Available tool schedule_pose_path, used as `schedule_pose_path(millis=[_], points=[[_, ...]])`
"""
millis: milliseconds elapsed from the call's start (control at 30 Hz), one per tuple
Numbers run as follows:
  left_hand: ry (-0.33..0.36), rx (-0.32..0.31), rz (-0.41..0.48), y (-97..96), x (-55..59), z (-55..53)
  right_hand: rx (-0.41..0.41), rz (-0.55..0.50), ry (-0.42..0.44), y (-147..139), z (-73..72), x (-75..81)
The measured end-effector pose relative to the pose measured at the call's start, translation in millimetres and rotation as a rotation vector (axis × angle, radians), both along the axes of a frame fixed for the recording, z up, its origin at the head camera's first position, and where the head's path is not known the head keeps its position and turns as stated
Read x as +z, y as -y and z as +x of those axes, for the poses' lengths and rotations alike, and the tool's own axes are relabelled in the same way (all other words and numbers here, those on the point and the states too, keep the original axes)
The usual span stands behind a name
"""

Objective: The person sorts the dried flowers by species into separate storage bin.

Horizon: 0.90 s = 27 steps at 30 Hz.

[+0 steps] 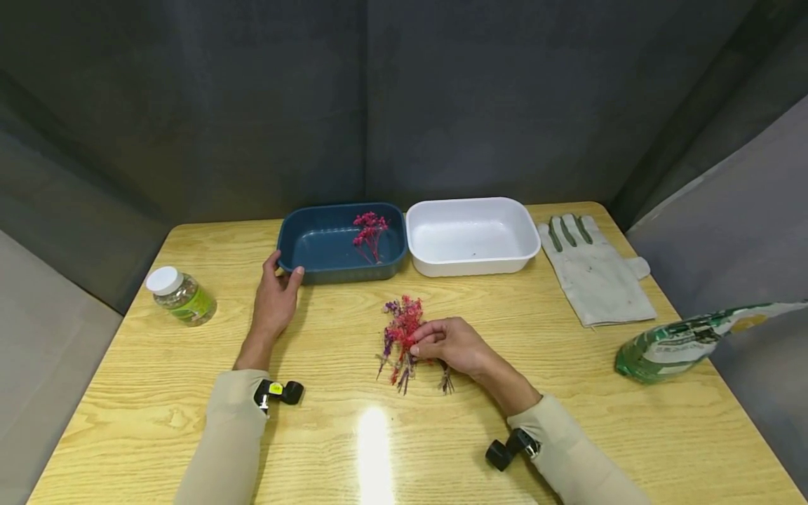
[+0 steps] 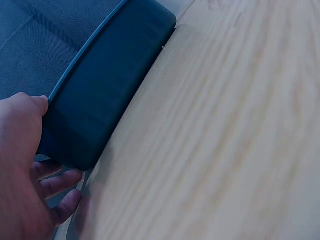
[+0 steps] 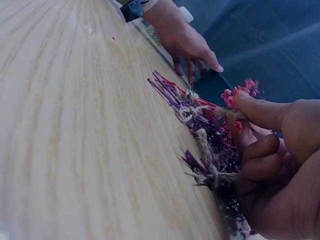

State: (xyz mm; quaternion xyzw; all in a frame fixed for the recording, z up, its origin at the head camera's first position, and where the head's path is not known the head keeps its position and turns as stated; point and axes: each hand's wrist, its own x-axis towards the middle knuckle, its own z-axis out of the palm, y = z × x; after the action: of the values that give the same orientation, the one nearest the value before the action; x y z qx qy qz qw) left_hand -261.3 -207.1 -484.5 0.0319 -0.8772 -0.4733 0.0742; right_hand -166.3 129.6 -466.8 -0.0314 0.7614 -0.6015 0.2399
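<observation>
My left hand (image 1: 275, 301) grips the left front corner of a dark blue plastic tub (image 1: 341, 275), thumb at its rim and fingers round the end. Inside the tub, at its right, lies a pink dried-flower sprig (image 1: 370, 231). In the left wrist view the thumb (image 2: 41, 104) touches the rim while the other fingers spread beside the corner. My right hand (image 1: 456, 345) pinches a red dried-flower bunch (image 3: 231, 102) between thumb and forefinger. Under and beside it, purple dried-flower bunches (image 3: 212, 132), tied with twine, lie on the table; the palm hides some of them.
A white tub (image 1: 473, 266) stands against the blue one's right side. Farther right lie a grey-white work glove (image 1: 600, 280) and a green-and-white bag (image 1: 675, 351). A white-lidded jar (image 1: 183, 298) stands at the left. A dark curtain (image 1: 379, 105) hangs behind the wooden table (image 1: 315, 435).
</observation>
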Motion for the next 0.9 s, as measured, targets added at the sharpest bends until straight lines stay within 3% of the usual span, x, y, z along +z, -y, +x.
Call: schedule_pose_path(millis=[167,400,500,700,900], points=[[-0.003,-0.005,0.0,0.2,-0.2,-0.4,0.008,0.04,-0.017,-1,0.1,1.9],[-0.002,-0.007,-0.003,0.6,-0.5,0.3,0.068,0.306,-0.138,-1,2.6,6.5],[0.0,-0.005,0.0,0.6,-0.3,0.7,0.071,0.369,-0.175,0,4.1,9.6],[0.004,-0.012,0.0,0.2,-0.1,0.4,0.08,0.359,-0.244,-5,4.4,14.5],[0.009,-0.018,-0.007,0.3,-0.4,0.7,0.061,0.239,-0.197,-11,0.1,15.1]])
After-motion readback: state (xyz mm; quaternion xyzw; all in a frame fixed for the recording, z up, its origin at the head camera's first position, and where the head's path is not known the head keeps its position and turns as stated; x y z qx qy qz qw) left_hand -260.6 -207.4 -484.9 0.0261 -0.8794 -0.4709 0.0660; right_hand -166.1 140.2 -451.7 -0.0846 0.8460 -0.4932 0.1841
